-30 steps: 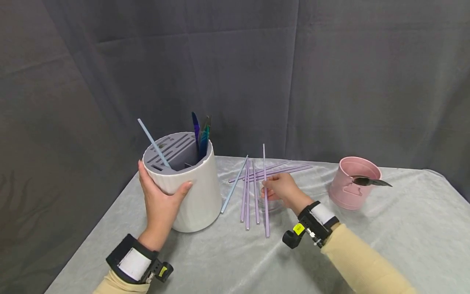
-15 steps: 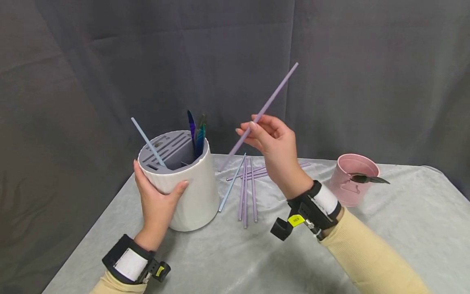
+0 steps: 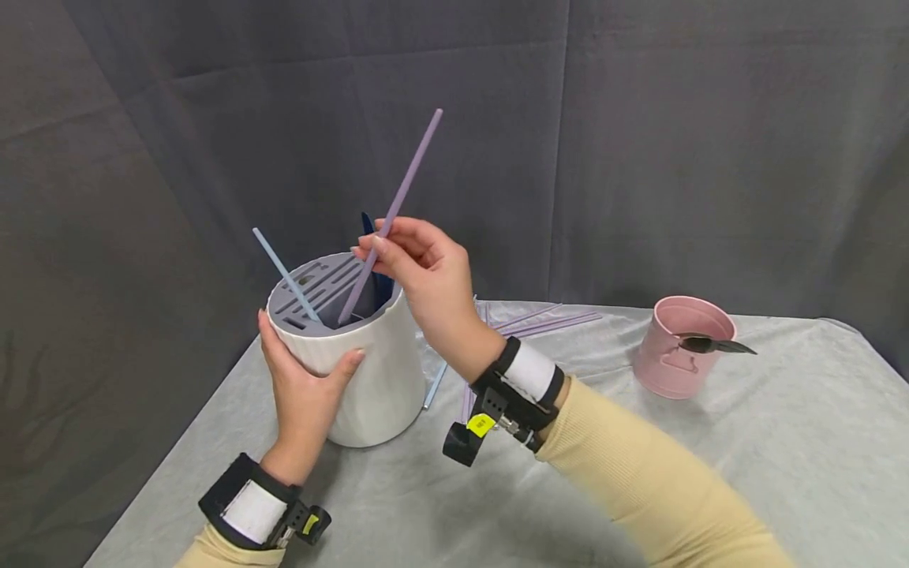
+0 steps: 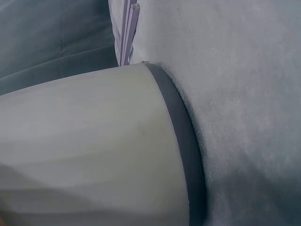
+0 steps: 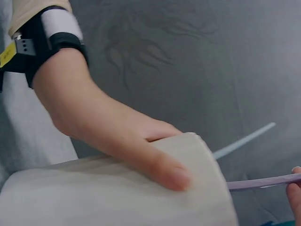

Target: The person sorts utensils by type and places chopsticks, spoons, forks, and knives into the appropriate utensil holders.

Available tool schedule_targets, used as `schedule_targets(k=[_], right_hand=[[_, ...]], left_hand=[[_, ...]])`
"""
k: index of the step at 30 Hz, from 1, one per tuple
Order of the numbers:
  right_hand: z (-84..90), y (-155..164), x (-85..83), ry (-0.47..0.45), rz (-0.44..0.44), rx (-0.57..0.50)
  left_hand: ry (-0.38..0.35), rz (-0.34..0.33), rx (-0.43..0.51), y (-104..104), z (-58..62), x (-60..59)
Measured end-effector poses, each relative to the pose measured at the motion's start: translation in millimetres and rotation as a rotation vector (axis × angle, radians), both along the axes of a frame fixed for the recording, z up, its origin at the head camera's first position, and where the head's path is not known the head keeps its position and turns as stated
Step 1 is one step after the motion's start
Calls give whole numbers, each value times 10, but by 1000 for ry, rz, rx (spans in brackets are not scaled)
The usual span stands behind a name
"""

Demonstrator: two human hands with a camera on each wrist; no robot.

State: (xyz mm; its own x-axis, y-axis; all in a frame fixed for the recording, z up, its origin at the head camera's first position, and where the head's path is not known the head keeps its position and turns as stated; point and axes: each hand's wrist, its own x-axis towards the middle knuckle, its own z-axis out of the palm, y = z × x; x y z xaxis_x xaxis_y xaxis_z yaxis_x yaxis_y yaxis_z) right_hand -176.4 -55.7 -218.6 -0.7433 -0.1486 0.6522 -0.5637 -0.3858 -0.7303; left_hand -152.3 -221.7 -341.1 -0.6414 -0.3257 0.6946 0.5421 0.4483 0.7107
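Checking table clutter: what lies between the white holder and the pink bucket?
Head view: loose purple sticks and a light blue stick, partly hidden behind the right arm, lie between the white holder and the pink bucket.

- Reads as a lab-style recording setup
- Grey curtain [image 3: 639,142] fills upper frame
- Cloth-covered table [image 3: 809,442] across lower frame
- Strapped-on wrist cameras [image 3: 463,444], lower centre and lower left

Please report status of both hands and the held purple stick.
Left hand holds white container. Right hand pinches purple stick, lower end at container's open section. Pale blue stick leans close by, possible obstacle.
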Motion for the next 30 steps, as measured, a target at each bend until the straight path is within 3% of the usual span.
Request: schedule_targets(k=[6,15,19,25,30], right_hand=[[-126,-166,-13,-27,9,92],[-150,-306,-13,-132,-20,448],[-120,-331,-18,-151,-36,541],[-107,-328,-40,-145,-41,583],[-183,-254,-66,-142,0,479]], left_hand=[[-22,5,-4,9,-9,21],[-53,20,2,-1,-3,59],[-48,22,-1,-7,-3,60],[-41,34,-4,-14,1,40],[-34,34,4,9,-20,10]])
